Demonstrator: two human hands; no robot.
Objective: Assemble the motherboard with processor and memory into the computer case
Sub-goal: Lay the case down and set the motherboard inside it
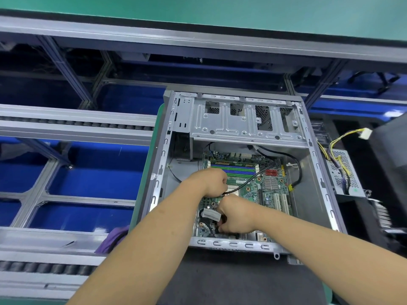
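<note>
Two bare forearms in shot, no sleeves anywhere along them, uncovered right back to the bottom edge of the picture. The bare left hand (211,181) carries no glove, no ring, no wristband. Same story on the bare right hand (236,216): nothing worn at the wrist, no watch, no strap. No tape, no markings on either arm. Elbows and everything above them lie out of view.
</note>
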